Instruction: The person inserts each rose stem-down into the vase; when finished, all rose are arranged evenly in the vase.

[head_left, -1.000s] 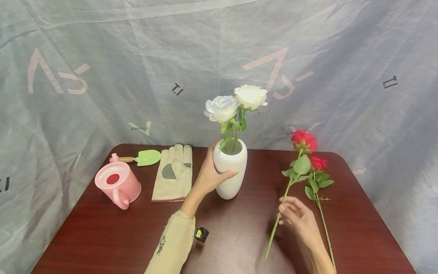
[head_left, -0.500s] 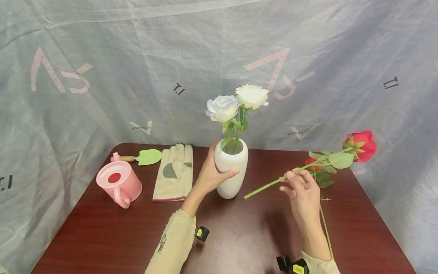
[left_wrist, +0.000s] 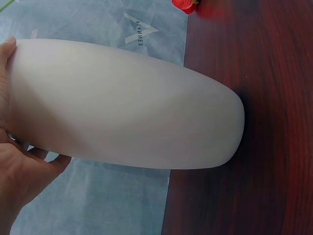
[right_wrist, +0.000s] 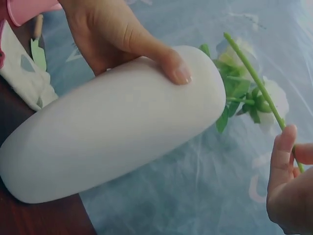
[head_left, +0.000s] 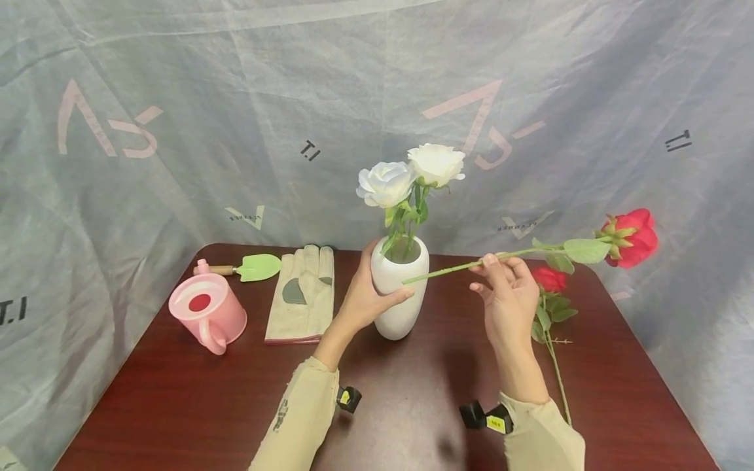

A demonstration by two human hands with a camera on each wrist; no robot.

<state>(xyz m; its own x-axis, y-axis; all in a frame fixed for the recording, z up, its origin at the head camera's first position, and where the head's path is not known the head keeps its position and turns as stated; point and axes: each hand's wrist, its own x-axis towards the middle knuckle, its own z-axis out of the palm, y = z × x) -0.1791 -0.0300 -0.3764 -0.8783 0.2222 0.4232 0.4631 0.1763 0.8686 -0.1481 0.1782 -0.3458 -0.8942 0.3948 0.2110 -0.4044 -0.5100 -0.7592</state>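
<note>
A white vase (head_left: pixel 402 307) stands upright on the table, with two white roses (head_left: pixel 437 163) in its mouth. My left hand (head_left: pixel 370 291) grips the vase from its left side, thumb across the front. To the right, my right hand (head_left: pixel 511 297) pinches the green stem of a red rose (head_left: pixel 633 239). This rose is held nearly level in the air, bloom to the right, and the cut end of its stem overlaps the vase's front in the head view. In the right wrist view, the stem (right_wrist: pixel 257 78) lies beyond the vase's mouth. A second red rose (head_left: pixel 550 280) rests on the table.
Left of the vase lie a pair of work gloves (head_left: pixel 303 297), a green hand trowel (head_left: pixel 259 267) and a pink watering can (head_left: pixel 212 311). Grey printed cloth (head_left: pixel 265 98) hangs behind the dark red table (head_left: pixel 177 405).
My right hand has lifted the red rose off to the right and swung its stem from steep to nearly level, then moved left and up towards the vase. The left hand keeps its grip.
</note>
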